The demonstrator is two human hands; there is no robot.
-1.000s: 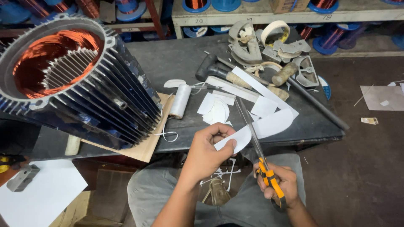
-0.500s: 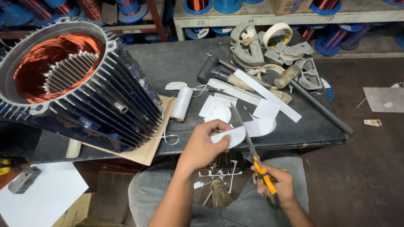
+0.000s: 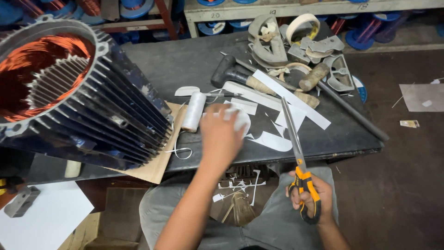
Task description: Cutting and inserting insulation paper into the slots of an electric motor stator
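Dark workbench (image 3: 194, 60) littered with white paper offcuts, shelving with wire spools behind. Left hand (image 3: 221, 134) reaches over the bench, blurred, palm down on a white paper piece (image 3: 240, 119) lying beside a white thread spool (image 3: 193, 111); finger grasp cannot be told. Right hand (image 3: 309, 194) sits above the lap, fingers clenched through the orange handles of long scissors (image 3: 296, 153), blades closed and pointing up over the bench edge. A finned motor stator (image 3: 74, 97) with copper windings lies at left on cardboard; a hammer (image 3: 236, 76) rests farther back

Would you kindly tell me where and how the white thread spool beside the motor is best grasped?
Probably around the middle of the thread spool, fingers coming from above. It lies on its side, and the motor housing crowds its left.
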